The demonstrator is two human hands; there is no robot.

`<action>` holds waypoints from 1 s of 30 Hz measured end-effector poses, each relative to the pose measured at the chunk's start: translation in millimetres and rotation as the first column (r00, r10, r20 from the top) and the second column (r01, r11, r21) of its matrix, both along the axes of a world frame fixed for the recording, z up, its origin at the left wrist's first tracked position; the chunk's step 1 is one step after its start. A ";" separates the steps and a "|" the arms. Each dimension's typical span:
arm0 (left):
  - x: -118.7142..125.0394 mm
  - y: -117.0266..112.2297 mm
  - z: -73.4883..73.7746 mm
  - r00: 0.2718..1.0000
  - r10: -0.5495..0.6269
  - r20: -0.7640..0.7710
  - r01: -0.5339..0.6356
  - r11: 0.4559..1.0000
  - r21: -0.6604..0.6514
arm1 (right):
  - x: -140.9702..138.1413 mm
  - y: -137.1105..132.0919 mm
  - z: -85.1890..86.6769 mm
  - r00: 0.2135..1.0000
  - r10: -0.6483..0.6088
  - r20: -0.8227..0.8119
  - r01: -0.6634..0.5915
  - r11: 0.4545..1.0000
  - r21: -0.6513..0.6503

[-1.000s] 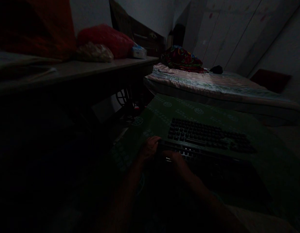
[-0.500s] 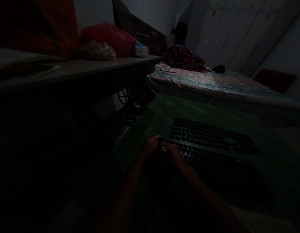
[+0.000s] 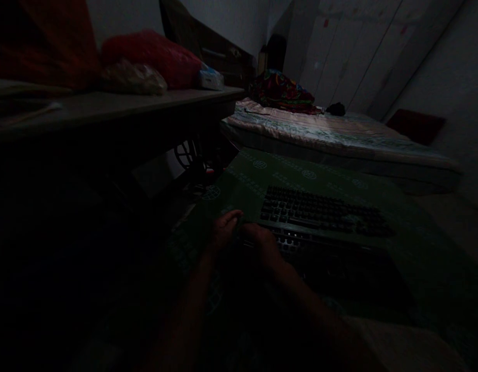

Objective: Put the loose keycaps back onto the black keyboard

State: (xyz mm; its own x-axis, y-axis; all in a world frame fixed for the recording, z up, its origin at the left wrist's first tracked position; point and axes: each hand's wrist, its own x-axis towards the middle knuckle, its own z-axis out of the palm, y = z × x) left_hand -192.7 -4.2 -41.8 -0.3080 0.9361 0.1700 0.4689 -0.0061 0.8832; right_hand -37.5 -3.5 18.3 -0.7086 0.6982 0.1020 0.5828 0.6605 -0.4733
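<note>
In the dim head view, my right hand (image 3: 264, 243) is closed over the left end of a dark keyboard case (image 3: 351, 268) with a pale perforated section. Just to its left, my left hand (image 3: 222, 232) has its thumb and fingers bent together; whatever lies between them is lost in the dark. A narrow gap separates the two hands. Beyond the case lies a black keyboard part full of keys (image 3: 328, 212), with a few lighter gaps among them. Both parts rest on a green printed sheet (image 3: 239, 178).
At left stands a table (image 3: 146, 106) bearing a red bag (image 3: 154, 54), a clear plastic bag (image 3: 132, 77) and a small white-blue pack (image 3: 211, 79). A bed (image 3: 339, 134) with a patterned cloth bundle (image 3: 281, 93) is behind the sheet. A spoked wheel (image 3: 185, 154) shows under the table.
The whole view has shifted, so everything appears further left. My hands, close together before, are now slightly apart. Both keyboard parts keep their places on the sheet.
</note>
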 end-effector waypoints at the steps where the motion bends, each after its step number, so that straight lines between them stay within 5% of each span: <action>1: 0.8 0.0 1.1 1.000 0.000 -0.007 0.000 1.000 -0.006 | 3.4 3.3 1.9 0.999 -0.046 0.018 0.046 0.999 0.015; 5: 5.1 2.7 4.0 0.998 -0.024 -0.053 0.023 0.999 -0.035 | 9.6 0.2 2.5 0.988 -0.105 0.111 0.103 0.994 0.020; 11: 11.4 4.9 6.7 0.987 -0.078 -0.141 0.069 0.995 -0.069 | 18.9 -21.7 1.8 0.987 0.090 0.137 -0.096 0.995 0.041; 17: 15.7 4.0 12.5 0.938 -0.106 -0.331 0.073 0.991 -0.112 | 55.6 1.3 15.1 0.954 -0.230 0.195 0.216 0.972 0.091; 25: 22.1 9.9 23.9 0.930 -0.101 -0.354 -0.004 0.959 -0.283 | 71.1 -19.7 5.9 0.988 -0.051 0.148 0.041 0.997 0.070; 30: 21.5 14.7 21.2 0.918 -0.083 -0.388 -0.026 0.963 -0.268 | 90.6 4.5 13.5 0.946 -0.277 0.170 0.248 0.954 0.170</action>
State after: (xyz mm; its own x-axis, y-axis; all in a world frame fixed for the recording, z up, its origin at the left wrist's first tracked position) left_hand -171.2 10.6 -20.6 -0.2398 0.9706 0.0187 0.7803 0.1813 0.5986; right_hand 53.1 0.9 31.8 -0.5182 0.8498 0.0970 0.8142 0.5248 -0.2482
